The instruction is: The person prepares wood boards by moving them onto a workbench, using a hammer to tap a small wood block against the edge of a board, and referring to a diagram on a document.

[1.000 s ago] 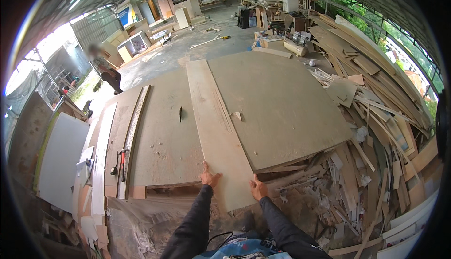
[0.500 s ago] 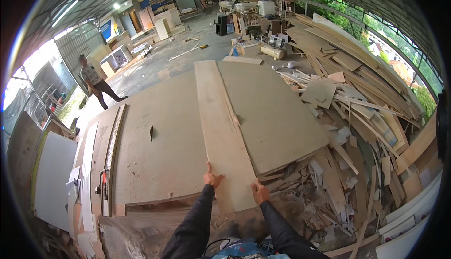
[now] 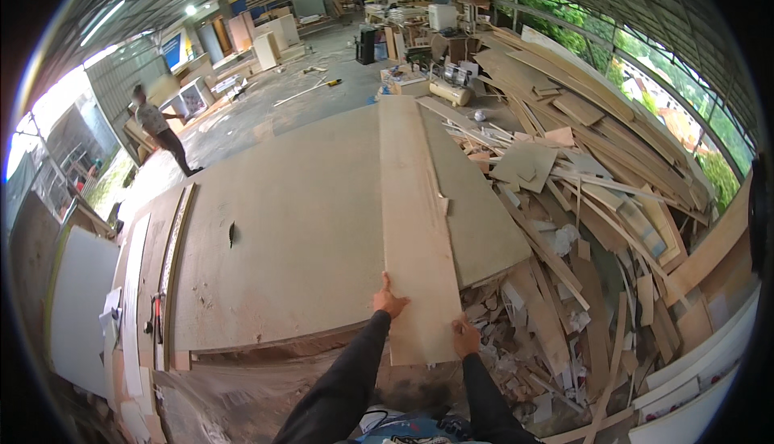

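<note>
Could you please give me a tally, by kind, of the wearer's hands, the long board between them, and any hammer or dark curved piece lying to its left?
Hands: 2, left hand and right hand
Long board: 1
Hammer: 1
Dark curved piece: 1
Total: 5

Grey floor [image 3: 334,59], corrugated roof [image 3: 673,21]

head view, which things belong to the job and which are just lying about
In use:
long pale wooden board, left hand and right hand at its edges
wide grey-brown sheet beneath

Apparently lying about:
red-and-black hammer
small dark strip
heaped brown wooden offcuts
</note>
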`<state>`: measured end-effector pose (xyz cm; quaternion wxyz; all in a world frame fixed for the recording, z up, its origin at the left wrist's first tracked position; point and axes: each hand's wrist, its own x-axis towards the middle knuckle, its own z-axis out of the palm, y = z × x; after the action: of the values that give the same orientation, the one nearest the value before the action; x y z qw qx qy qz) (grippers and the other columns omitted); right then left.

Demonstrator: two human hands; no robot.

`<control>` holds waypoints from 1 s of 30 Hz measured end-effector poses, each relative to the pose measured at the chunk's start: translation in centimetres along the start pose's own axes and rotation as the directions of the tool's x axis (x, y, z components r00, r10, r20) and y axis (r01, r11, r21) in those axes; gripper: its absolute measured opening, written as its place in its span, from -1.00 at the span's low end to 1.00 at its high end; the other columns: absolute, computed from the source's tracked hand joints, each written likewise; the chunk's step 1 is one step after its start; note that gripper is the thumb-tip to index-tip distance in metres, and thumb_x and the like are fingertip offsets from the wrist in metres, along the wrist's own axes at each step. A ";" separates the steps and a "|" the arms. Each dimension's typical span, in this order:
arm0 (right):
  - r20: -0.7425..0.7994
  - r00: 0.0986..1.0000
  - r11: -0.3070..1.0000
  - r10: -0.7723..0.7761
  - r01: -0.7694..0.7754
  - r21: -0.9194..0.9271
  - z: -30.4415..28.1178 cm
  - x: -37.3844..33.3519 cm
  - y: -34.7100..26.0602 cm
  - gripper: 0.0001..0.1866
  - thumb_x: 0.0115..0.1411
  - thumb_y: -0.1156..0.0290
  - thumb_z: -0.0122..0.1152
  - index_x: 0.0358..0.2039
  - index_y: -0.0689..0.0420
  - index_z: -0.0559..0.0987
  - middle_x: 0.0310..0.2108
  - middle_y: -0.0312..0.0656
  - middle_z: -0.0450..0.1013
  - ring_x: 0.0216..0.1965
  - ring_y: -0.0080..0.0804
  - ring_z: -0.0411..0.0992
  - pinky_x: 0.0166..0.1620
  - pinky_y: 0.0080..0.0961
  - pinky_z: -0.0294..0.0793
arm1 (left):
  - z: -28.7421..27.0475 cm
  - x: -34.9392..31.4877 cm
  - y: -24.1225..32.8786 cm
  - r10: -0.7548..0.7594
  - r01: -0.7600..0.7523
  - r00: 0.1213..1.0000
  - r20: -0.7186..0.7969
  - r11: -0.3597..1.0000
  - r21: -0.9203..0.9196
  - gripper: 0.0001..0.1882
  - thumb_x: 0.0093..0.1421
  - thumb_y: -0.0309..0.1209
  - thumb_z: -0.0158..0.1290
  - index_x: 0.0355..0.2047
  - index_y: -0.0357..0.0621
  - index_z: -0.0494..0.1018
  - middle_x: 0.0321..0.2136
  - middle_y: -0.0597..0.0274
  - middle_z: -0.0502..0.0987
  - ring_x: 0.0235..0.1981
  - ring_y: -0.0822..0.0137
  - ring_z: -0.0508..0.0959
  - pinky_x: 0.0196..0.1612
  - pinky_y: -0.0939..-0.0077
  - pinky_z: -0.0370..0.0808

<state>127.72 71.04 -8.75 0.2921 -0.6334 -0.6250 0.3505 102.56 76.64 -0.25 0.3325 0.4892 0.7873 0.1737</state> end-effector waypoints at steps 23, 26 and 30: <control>-0.377 0.903 0.969 0.207 -0.243 -0.050 -9.1 -8.9 5.5 -0.37 0.03 -0.12 0.21 -0.33 0.33 0.54 -0.43 0.09 0.50 -0.40 -0.02 0.48 -0.32 -0.19 0.40 | 11.4 -9.8 4.4 0.073 -0.050 0.991 0.115 0.980 -0.190 0.10 0.01 -0.12 0.17 0.32 0.00 -0.39 -0.15 -0.26 0.48 -0.13 -0.14 0.50 -0.06 0.13 0.43; -0.296 0.934 0.970 0.200 -0.232 -0.078 -11.3 -9.8 3.8 -0.33 0.02 -0.10 0.22 -0.25 0.39 0.52 -0.38 0.12 0.47 -0.31 0.05 0.45 -0.21 -0.14 0.39 | 11.7 -11.4 4.1 0.070 -0.051 0.986 0.152 0.991 -0.127 0.00 0.00 -0.10 0.17 0.29 -0.13 -0.19 -0.16 -0.27 0.48 -0.12 -0.15 0.50 -0.06 0.11 0.43; -0.399 0.914 0.920 0.070 -0.214 -0.329 -10.0 -9.4 5.8 -0.38 0.03 -0.13 0.21 -0.46 0.32 0.46 -0.48 0.11 0.42 -0.41 -0.03 0.42 -0.33 -0.16 0.36 | 12.6 -12.6 1.0 0.095 -0.067 0.988 0.118 0.973 -0.221 -0.27 -0.05 -0.07 0.19 0.03 -0.26 0.25 -0.18 -0.23 0.50 -0.12 -0.12 0.50 -0.05 0.13 0.44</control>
<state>139.44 62.07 -6.82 0.2574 -0.7768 -0.5621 0.1195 115.73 65.30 -4.21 0.4262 0.4919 0.7203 0.2400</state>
